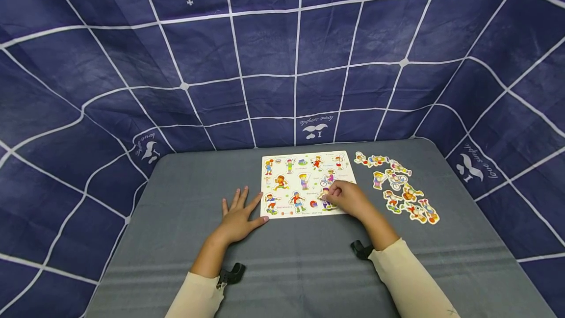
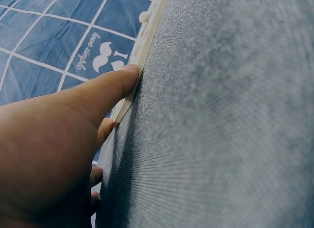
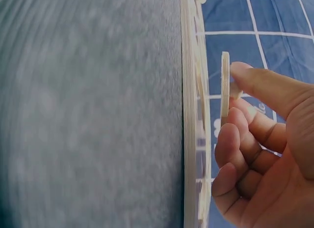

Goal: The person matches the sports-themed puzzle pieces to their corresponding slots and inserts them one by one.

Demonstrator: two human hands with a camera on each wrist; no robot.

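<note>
A white puzzle board (image 1: 289,157) with colourful sports figures lies on the grey table. My left hand (image 1: 238,220) rests flat with spread fingers at the board's left edge. In the left wrist view its thumb (image 2: 115,85) touches the side of the board (image 2: 149,36). Over the lower right part of the board, my right hand (image 1: 350,199) holds a wooden puzzle piece (image 3: 225,85), pinching it by its small knob (image 3: 236,92). The right wrist view shows this piece edge-on and lifted off the board (image 3: 189,115); the printed face is hidden there.
Several loose figure pieces (image 1: 397,178) lie in a scattered group to the right of the board. A dark blue curtain (image 1: 265,53) with white grid lines surrounds the grey table (image 1: 300,259) at the back and sides. Each wrist wears a black camera mount (image 1: 232,274).
</note>
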